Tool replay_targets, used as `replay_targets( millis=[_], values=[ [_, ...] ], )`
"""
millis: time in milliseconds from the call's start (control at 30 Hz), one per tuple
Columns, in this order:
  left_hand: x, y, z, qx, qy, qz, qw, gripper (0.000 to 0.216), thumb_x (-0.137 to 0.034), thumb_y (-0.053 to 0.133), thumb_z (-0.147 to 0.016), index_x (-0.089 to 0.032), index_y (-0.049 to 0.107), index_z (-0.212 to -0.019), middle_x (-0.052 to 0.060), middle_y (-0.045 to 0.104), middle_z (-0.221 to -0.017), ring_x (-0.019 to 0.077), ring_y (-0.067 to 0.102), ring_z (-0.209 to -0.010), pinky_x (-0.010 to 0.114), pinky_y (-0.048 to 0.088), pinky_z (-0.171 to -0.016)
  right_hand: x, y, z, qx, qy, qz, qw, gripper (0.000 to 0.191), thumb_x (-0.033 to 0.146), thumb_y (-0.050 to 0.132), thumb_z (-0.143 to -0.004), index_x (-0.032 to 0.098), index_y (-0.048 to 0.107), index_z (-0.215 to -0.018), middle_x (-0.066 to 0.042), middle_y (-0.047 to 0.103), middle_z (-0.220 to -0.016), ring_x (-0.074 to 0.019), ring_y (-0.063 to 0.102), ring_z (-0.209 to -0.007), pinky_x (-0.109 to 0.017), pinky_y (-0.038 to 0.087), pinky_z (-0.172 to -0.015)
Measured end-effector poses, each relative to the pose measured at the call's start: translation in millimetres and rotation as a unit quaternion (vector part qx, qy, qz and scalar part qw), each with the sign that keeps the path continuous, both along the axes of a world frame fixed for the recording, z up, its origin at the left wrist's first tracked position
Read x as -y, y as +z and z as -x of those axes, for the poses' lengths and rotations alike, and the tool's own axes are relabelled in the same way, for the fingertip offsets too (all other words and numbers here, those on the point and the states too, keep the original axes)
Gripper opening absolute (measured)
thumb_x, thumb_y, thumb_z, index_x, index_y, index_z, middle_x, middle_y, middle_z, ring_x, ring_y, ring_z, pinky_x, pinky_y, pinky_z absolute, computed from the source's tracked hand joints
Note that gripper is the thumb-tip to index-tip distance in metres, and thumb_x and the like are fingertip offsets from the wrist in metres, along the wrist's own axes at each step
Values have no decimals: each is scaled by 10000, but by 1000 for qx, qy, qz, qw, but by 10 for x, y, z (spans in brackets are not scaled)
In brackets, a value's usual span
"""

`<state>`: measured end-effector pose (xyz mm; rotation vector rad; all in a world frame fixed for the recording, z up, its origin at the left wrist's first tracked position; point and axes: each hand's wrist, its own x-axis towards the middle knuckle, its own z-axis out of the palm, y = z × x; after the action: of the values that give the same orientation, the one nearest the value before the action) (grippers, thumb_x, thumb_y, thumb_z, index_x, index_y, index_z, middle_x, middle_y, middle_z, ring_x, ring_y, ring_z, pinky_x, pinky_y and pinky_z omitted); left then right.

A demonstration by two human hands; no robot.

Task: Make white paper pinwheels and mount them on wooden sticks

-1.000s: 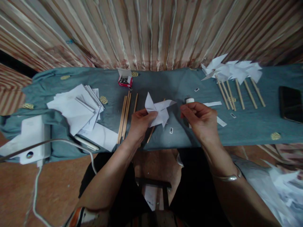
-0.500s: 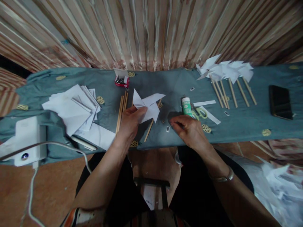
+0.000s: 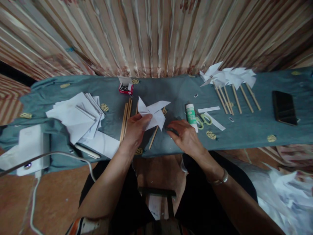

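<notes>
A white paper pinwheel [image 3: 156, 112] is pinched between the thumb and fingers of my left hand [image 3: 136, 128], just above the cloth. Partly under its blades lies a wooden stick [image 3: 153, 137]. To the right, my right hand [image 3: 184, 134] is low over the table, thumb and fingertips drawn together at the cloth; what lies between them is hidden. Beside that hand are a green and white glue stick [image 3: 191, 117] and scissors [image 3: 205, 119] with pale green handles.
Paper sheets [image 3: 70, 114] are piled left, near a white power bank [image 3: 33, 147] with a cable. A red box of metal tacks [image 3: 126, 87] is behind several sticks [image 3: 126, 117]. Finished pinwheels [image 3: 230, 78] lie back right, by a phone [image 3: 285, 107] and paper strips [image 3: 215, 121].
My right hand has moved left and its fingertips now cover the spot where a small metal tack lay. My left hand still holds the pinwheel in nearly the same place.
</notes>
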<state>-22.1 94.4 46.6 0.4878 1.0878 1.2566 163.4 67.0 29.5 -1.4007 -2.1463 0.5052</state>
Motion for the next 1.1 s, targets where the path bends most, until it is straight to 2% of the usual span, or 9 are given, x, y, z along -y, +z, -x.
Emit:
replay_targets(
  millis=[200,333,467,667,800,933,1100],
  values=[
    [9,-49,8,2,4,1,1000,215,-222,832,-534,-148,745,-717,38,750,-721,180,689,-682,302,536,-722,-12,-24,36,-1,24,17,1000,241,155,498,-919,195,715,-824,-89,730,-922,-247,652,-903,-406,488,-898],
    [6,-58,22,3,3,-11,1000,216,-219,837,-539,-146,759,-727,38,754,-714,159,676,-645,271,523,-688,30,-41,83,-64,25,55,996,182,167,569,-899,196,730,-820,-79,741,-997,-235,666,-964,-402,495,-916],
    [2,-57,23,4,0,-22,1000,199,-226,823,-553,-150,764,-728,24,752,-699,140,663,-619,246,515,-664,74,-74,115,-76,34,73,994,175,177,587,-896,208,751,-842,-66,752,-945,-231,678,-930,-425,504,-914],
    [-4,-52,28,-4,-6,-27,1000,174,-211,805,-572,-167,747,-730,11,727,-661,187,695,-694,295,535,-717,55,-89,1,-49,12,58,997,178,175,597,-872,211,771,-874,-100,717,-1114,-263,656,-1060,-468,494,-972],
    [-6,-60,28,-5,-3,-29,1000,181,-218,814,-563,-157,749,-721,30,734,-673,191,690,-684,304,535,-713,28,-74,-92,-32,-3,45,998,187,159,592,-859,216,765,-904,-97,714,-1150,-268,653,-1087,-460,492,-981],
    [1,-79,35,4,-4,-33,999,190,-215,821,-562,-156,762,-733,23,734,-668,155,665,-632,293,519,-692,26,4,-123,-45,-19,49,998,206,155,582,-857,216,743,-970,-80,740,-1056,-259,679,-1011,-441,503,-951],
    [31,-56,41,9,-15,-31,999,130,-188,829,-625,-173,783,-746,-6,747,-680,117,641,-633,252,494,-675,83,81,-55,-33,11,50,998,131,175,594,-890,221,716,-874,-71,750,-900,-253,684,-882,-415,496,-910]
  ],
)
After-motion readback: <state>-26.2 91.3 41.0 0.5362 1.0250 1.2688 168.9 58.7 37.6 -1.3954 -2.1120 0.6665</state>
